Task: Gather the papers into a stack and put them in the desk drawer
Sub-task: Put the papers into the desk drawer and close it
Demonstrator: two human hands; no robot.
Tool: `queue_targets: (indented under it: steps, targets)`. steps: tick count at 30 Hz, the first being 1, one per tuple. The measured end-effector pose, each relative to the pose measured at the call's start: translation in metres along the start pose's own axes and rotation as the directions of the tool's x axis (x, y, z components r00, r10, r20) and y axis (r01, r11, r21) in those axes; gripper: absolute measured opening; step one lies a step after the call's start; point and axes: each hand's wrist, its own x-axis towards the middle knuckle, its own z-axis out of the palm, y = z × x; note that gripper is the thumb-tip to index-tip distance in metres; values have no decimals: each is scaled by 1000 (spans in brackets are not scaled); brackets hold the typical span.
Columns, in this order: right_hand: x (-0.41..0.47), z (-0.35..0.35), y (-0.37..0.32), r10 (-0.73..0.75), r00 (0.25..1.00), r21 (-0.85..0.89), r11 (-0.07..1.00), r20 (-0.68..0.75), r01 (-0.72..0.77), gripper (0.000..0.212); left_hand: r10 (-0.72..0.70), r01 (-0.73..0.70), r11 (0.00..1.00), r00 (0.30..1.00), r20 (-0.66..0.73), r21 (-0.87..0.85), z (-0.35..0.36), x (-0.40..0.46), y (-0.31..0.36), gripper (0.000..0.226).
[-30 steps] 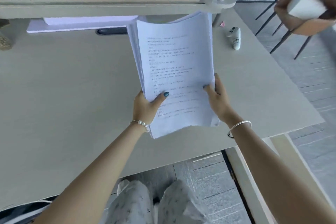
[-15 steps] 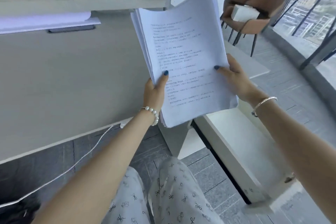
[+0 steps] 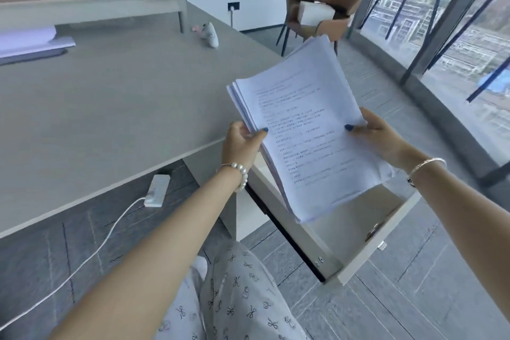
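A: Where do you have the stack of papers now, rel. to the drawer?

B: You hold it in the air, just above the open drawer, off the right corner of the desk. It is not yet inside. The near end of the stack hangs over the drawer's inner part; the far end points up and away from you, toward the chairs behind the drawer.

A: And the grip?

B: Both hands are closed on the stack. Your left hand pinches the left long edge, thumb on top. Your right hand takes the right long edge, also thumb on the top sheet. Sheets on the left side are a bit fanned, not perfectly square.

A: What does the next move turn on?

B: I think the long axis. It runs approx. along the drawer's length, so you need only to lower the far end flat and go down. The right hand is nearer to the drawer front; the left is by the desk side, so watch the desk edge there.
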Motion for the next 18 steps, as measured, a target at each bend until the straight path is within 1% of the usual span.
queue_targets:
  steps: [1, 2, 4, 5, 6, 8, 10, 13, 16, 18]
  targets:
    - [-1, -12, 10, 33, 999, -16, 999, -1, -33, 37, 27, -27, 997, 1000, 2, 75, 0, 9, 2, 42]
    - [-2, -22, 19, 65, 998, -25, 998, -3, -65, 37, 82, -82, 983, 997, 4, 166, -1, 18, 5, 45]
    - [-6, -38, 35, 120, 993, -25, 992, 4, -120, 34, 234, -231, 914, 972, 30, 335, -2, 39, 9, 49]
    - [-8, -43, 43, 151, 988, -28, 988, 15, -151, 33, 286, -287, 875, 956, 61, 390, -1, 48, 11, 49]
    - [-11, -48, 50, 185, 982, -37, 982, 32, -184, 33, 308, -320, 841, 946, 100, 435, 1, 57, 13, 49]
    - [-12, -54, 67, 253, 964, -65, 966, 81, -249, 32, 293, -345, 797, 939, 183, 496, 8, 72, 17, 47]
    - [-11, -54, 80, 301, 944, -103, 952, 134, -289, 27, 247, -335, 790, 940, 234, 514, 18, 85, 20, 46]
    - [-2, -45, 94, 363, 918, -114, 931, 163, -347, 26, 159, -311, 765, 940, 303, 563, 29, 102, 12, 48]
    - [9, -31, 99, 384, 901, -140, 922, 203, -361, 29, 150, -324, 708, 937, 315, 628, 33, 115, 3, 51]
    - [16, -18, 101, 403, 892, -171, 912, 207, -372, 36, 159, -314, 706, 944, 289, 635, 33, 119, 1, 52]
